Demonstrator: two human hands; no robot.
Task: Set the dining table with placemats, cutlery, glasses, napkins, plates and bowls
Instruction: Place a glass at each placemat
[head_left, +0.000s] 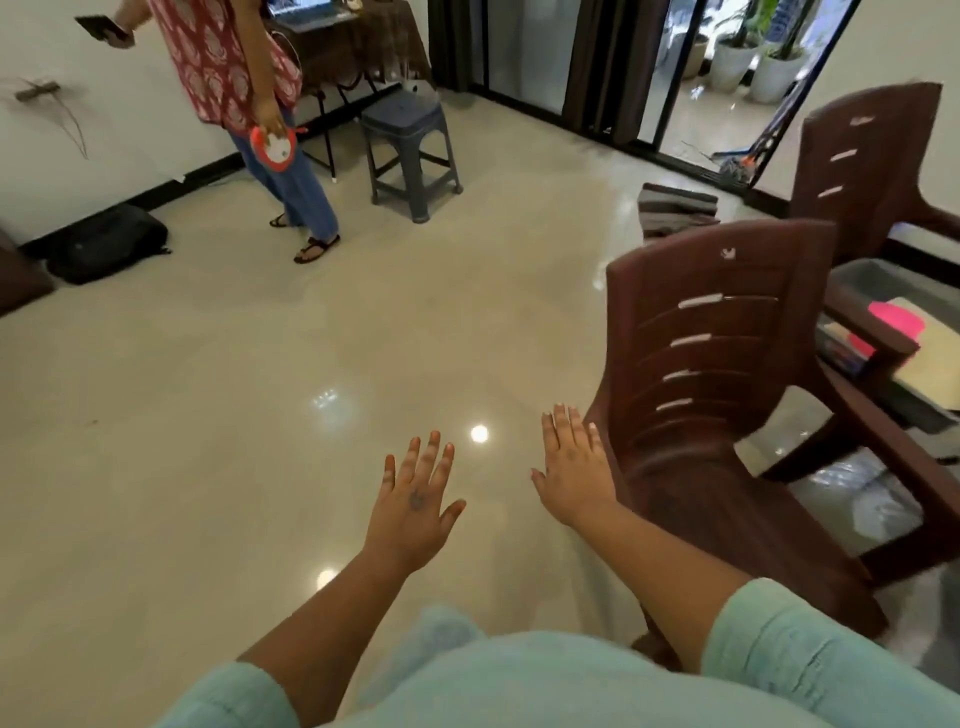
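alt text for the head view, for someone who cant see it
Both hands, left hand and right hand, are held out open and empty above a glossy floor, beside a brown plastic chair. Another person stands farther off.

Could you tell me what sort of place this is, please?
Probably a home living or dining room: glossy cream tiled floor, brown slatted plastic armchairs, a grey plastic stool, and glass sliding doors opening onto potted plants.

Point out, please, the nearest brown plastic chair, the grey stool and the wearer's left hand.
Nearest brown plastic chair (722, 364): head view, on its slotted backrest.
Grey stool (402, 111): head view, on its seat top.
Left hand (415, 501): head view, on the back of the hand, fingers spread.
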